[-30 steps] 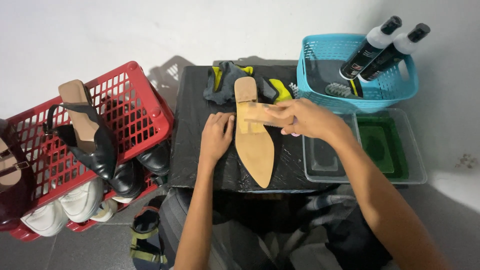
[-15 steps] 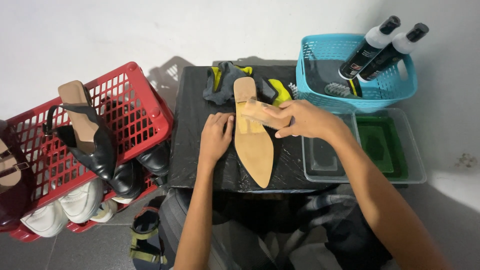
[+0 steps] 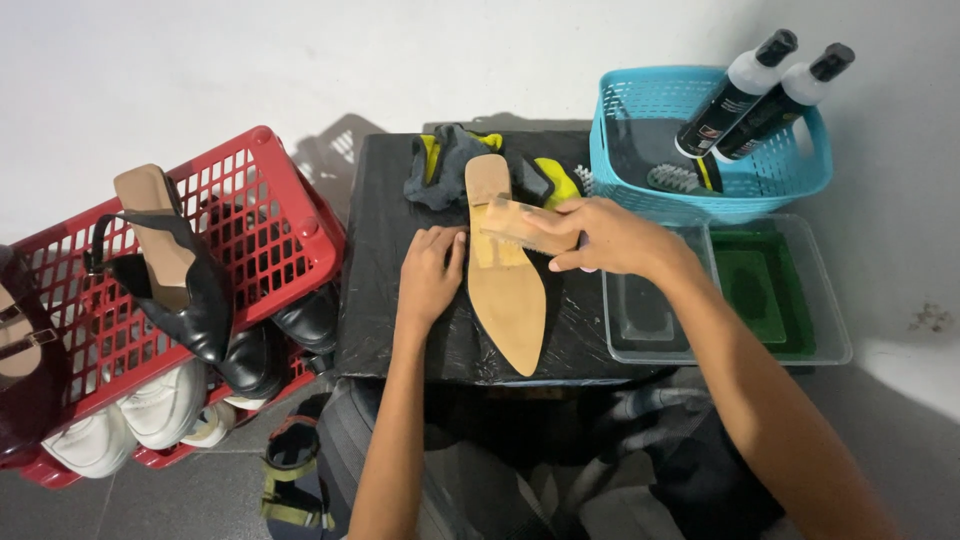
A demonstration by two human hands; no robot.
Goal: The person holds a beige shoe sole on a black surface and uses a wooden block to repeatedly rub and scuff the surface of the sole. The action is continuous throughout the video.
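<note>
Where the brush [image 3: 528, 226] crosses the sole [image 3: 505, 275] — blue basket [image 3: 640, 195] just beside

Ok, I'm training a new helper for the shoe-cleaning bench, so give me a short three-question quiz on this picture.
1. True or false: the right hand holds a brush over the sole.
2. Which basket holds the two bottles: A red, B blue, C neither?
3. Fill in: the left hand rests flat on the black ____, beside the sole.

Key: 1 true; 2 B, the blue basket; 3 table.
</note>
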